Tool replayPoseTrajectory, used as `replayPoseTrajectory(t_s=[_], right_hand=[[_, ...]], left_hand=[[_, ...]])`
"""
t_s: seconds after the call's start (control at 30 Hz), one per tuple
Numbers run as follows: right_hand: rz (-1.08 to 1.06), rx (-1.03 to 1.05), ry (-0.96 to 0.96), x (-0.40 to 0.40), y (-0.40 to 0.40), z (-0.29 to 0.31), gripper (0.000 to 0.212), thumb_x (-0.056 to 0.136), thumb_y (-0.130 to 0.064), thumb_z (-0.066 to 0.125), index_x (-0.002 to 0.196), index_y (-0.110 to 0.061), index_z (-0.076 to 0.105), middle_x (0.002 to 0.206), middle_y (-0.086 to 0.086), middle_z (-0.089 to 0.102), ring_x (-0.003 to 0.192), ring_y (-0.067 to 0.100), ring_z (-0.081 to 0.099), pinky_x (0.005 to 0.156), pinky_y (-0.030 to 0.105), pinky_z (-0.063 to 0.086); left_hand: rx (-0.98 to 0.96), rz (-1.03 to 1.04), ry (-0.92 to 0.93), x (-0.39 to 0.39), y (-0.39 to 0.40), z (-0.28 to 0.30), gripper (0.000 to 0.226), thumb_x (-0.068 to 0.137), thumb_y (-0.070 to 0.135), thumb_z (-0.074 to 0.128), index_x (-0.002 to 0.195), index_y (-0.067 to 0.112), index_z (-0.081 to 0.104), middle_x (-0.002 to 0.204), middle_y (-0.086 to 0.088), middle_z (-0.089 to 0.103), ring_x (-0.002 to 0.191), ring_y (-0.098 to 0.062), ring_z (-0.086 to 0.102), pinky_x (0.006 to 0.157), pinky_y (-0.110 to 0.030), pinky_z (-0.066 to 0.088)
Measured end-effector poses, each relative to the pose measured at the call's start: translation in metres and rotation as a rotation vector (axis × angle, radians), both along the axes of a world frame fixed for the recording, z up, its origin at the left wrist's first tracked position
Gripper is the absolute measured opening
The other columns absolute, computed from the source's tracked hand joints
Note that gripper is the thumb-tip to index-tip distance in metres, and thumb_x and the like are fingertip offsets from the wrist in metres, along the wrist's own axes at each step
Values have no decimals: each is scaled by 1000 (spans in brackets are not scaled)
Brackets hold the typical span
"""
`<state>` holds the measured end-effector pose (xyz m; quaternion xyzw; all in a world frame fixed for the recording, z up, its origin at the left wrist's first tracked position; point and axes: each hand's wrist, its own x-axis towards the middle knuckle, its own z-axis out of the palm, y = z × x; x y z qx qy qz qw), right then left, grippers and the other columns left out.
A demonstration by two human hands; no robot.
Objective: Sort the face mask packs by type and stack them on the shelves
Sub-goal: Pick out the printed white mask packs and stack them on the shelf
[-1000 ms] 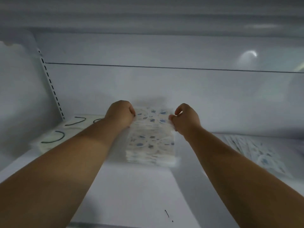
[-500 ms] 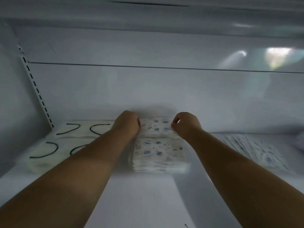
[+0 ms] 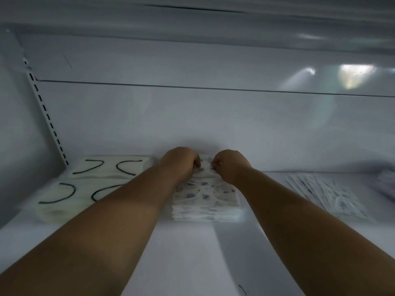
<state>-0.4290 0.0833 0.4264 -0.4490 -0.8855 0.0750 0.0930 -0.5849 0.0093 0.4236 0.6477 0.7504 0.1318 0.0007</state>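
On stack (image 3: 205, 197), hands seemingly curled.

White shelf (image 3: 192, 253) in dim light; slotted upright (image 3: 46, 113) at left; glare patches (image 3: 354, 77) on back panel.

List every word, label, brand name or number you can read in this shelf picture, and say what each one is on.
None can be read.
Blue-patterned mask packs under the hands: only blurred blue shapes, no legible text.
Cream mask packs at left: black curved ear loops, no lettering.
Fanned packs at right: printed pattern, too blurred to read.
Slotted shelf rail: dark slots only, no numbers.
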Motion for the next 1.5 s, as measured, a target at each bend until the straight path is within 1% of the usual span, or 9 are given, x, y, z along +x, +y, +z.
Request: replayPoseTrajectory(t_s=[0.23, 0.4, 0.57, 0.83, 1.1, 1.2, 1.27, 1.4, 1.5], right_hand=[[-83, 159, 322, 56, -10, 6, 19, 96, -23, 55, 106, -22, 71, 107, 1, 63, 101, 20, 58, 85, 29, 47], [-191, 141, 251, 132, -5, -6, 19, 94, -30, 59, 108, -22, 70, 116, 3, 63, 108, 22, 58, 90, 31, 48], [-393, 23, -6, 208, 8, -21, 47, 95, -48, 53, 137, -27, 52, 141, 5, 50, 131, 28, 44, 106, 39, 36], [-224, -88, 5, 262, 16, -44, 44, 99, -48, 43, 140, -32, 48, 147, -2, 44, 136, 22, 39, 109, 37, 31], [-153, -172, 60, 295, 21, -46, 47, 105, -39, 31, 151, -31, 34, 157, -3, 37, 145, 19, 30, 116, 37, 21], [-52, -281, 237, 291, 16, -42, 44, 105, -27, 33, 148, -28, 41, 153, -2, 44, 139, 20, 40, 112, 32, 30], [-5, -366, 376, 289, 12, -41, 44, 103, -19, 36, 145, -27, 47, 145, -2, 52, 131, 18, 48, 106, 27, 36], [33, -518, 641, 287, -4, -45, 39, 98, -6, 40, 119, -25, 65, 115, 3, 68, 102, 15, 64, 89, 27, 49], [-17, -602, 843, 285, -3, -49, 40, 95, 1, 40, 103, -29, 64, 104, 0, 68, 93, 11, 67, 77, 20, 54]], left_hand=[[269, -45, -15, 44, -16, 8, 30, 88, 2, 56, 106, 20, 73, 109, -2, 64, 98, -25, 61, 86, -37, 52], [284, -173, -112, 112, -18, 11, 29, 89, 3, 52, 104, 18, 73, 105, -2, 66, 96, -23, 62, 84, -34, 51], [188, -169, -240, 182, -2, 8, 25, 93, 11, 52, 107, 21, 71, 112, 2, 67, 102, -18, 62, 86, -29, 49], [-129, 49, -399, 281, 29, -22, 29, 91, 17, 57, 119, 20, 65, 123, -1, 64, 109, -21, 61, 88, -30, 52], [-32, 374, -708, 325, 46, -18, 40, 94, 23, 58, 132, 11, 52, 126, -10, 59, 108, -27, 60, 80, -27, 44], [103, 518, -1107, 326, 51, -16, 25, 88, 20, 69, 106, 7, 58, 95, -8, 63, 80, -23, 63, 72, -31, 55], [160, 597, -1386, 326, 50, -13, 29, 81, 16, 76, 103, 3, 64, 96, -15, 68, 85, -34, 69, 79, -47, 61], [216, 685, -1367, 326, 42, -13, 42, 73, 12, 78, 107, 7, 55, 102, -14, 66, 88, -40, 68, 62, -58, 60], [252, 670, -1321, 319, 35, -15, 31, 77, 5, 69, 106, 10, 60, 97, -12, 69, 83, -35, 69, 61, -46, 62]])
